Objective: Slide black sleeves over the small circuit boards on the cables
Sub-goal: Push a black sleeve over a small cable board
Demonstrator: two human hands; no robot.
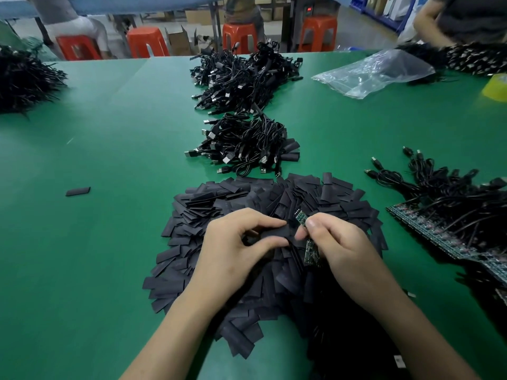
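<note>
My left hand (236, 248) pinches a flat black sleeve (277, 233) between thumb and forefinger, above a big heap of black sleeves (233, 204). My right hand (337, 248) grips small green circuit boards (312, 252); one board end (301, 217) sticks up just right of the sleeve's mouth. Whether that board has entered the sleeve is hidden by my fingers. The boards' cables are lost against the dark pile below.
On the green table (109, 160), bundled USB cables (244, 144) lie beyond the sleeves, a larger cable pile (241, 75) behind. Cables with bare boards (450, 220) lie at right. One stray sleeve (78, 191) lies left. A plastic bag (375, 72) and another person's arm (428, 26) are far right.
</note>
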